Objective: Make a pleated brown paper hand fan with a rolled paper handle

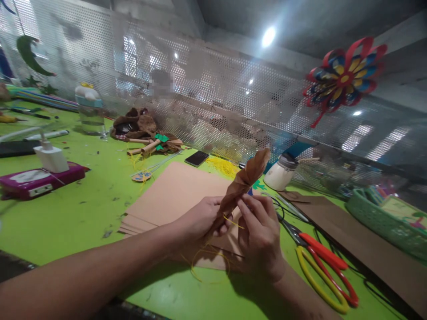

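A folded piece of brown paper [248, 175], pleated and tapering to a tip at the upper right, is held up above the table. My left hand [208, 215] is closed around its lower part. The fingers of my right hand [260, 226] are bent and pinched against the paper's right side. A thin yellow string [230, 218] crosses the paper between the hands, and a loop of yellow string [210, 282] hangs or lies below them. Whether the right fingertips grip string or paper is hidden. Beneath is a stack of brown paper sheets [173, 191].
Scissors [320, 262] with red and yellow handles lie at right, near a green basket [383, 226] and brown cardboard [353, 240]. Behind stand a white jar [280, 173], a phone [196, 158] and yellow strands [223, 168]. A purple power strip [43, 180] sits left.
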`<act>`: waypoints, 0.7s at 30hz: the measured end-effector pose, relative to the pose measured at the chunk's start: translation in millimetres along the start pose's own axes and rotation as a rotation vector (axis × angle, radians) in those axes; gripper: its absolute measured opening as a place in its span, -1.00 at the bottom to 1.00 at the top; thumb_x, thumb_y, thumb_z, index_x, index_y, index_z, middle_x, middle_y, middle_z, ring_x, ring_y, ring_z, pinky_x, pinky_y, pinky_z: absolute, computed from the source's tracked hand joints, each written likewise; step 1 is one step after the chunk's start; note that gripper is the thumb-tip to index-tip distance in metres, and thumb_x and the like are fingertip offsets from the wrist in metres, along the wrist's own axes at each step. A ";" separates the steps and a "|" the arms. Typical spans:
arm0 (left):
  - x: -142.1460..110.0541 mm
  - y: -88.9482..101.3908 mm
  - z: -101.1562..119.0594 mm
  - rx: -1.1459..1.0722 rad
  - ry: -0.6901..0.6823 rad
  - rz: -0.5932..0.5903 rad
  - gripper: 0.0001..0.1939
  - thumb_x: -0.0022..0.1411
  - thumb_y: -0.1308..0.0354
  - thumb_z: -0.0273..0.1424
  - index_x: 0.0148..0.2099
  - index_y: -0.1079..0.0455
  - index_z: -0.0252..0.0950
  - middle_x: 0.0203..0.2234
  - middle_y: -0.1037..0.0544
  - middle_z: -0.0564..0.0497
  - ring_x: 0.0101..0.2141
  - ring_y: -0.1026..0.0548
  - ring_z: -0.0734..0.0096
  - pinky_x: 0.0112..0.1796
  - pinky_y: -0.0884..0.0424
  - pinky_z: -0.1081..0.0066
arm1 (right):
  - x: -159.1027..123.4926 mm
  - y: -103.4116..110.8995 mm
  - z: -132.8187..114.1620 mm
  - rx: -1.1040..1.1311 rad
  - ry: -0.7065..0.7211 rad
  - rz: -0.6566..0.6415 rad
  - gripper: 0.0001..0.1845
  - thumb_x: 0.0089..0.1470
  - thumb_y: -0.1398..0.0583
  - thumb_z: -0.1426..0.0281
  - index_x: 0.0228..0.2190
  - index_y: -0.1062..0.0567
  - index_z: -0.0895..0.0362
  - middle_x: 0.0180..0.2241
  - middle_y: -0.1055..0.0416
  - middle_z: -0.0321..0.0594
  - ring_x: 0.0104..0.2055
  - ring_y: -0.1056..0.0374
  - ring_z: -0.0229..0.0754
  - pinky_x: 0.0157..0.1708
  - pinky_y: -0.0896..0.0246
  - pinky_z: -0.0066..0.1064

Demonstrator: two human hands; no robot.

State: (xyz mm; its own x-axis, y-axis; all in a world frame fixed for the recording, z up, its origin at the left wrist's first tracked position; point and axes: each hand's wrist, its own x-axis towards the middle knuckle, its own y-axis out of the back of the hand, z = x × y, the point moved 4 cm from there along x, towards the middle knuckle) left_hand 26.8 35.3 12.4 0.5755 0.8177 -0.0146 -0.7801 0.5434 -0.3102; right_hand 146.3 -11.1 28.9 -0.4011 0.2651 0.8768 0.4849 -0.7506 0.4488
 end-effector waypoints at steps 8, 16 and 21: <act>13.4 8.2 -8.7 -0.046 0.054 -0.027 -0.78 0.11 -0.14 -0.24 -0.36 -0.31 -0.32 -0.64 -0.35 0.13 -0.67 -0.25 0.63 -0.63 -0.12 0.59 | 9.5 2.7 -1.9 0.046 -0.075 -0.056 -0.59 0.01 -0.10 0.67 -0.06 -0.44 0.40 -0.09 -0.41 0.22 -0.06 -0.25 0.12 -0.13 -0.29 0.04; 13.6 11.6 -4.9 0.012 0.011 -0.034 -0.86 0.06 -0.15 -0.37 -0.36 -0.31 -0.34 -0.59 -0.36 0.10 -0.63 -0.30 0.61 -0.58 -0.17 0.55 | 24.7 26.6 14.7 0.254 -0.424 0.152 -0.81 0.13 -0.19 0.49 -0.19 -0.51 0.22 -0.16 -0.43 -0.02 -0.07 -0.34 -0.04 -0.06 -0.26 -0.15; 9.6 9.6 -2.7 -0.097 0.008 0.001 -0.82 -0.07 -0.14 -0.46 -0.32 -0.33 -0.34 -0.50 -0.39 0.06 -0.53 -0.35 0.55 -0.47 -0.28 0.53 | 9.4 11.9 28.8 0.519 -0.762 0.106 -0.82 0.17 -0.17 0.33 -0.37 -0.52 0.15 -0.33 -0.45 -0.19 -0.26 -0.36 -0.15 -0.20 -0.26 -0.27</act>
State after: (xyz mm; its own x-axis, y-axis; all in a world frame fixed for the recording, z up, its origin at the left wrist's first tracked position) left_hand 25.5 47.9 6.7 0.5768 0.8166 -0.0220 -0.7534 0.5214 -0.4006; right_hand 170.7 -0.1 47.4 0.1951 0.6748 0.7117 0.8509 -0.4773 0.2193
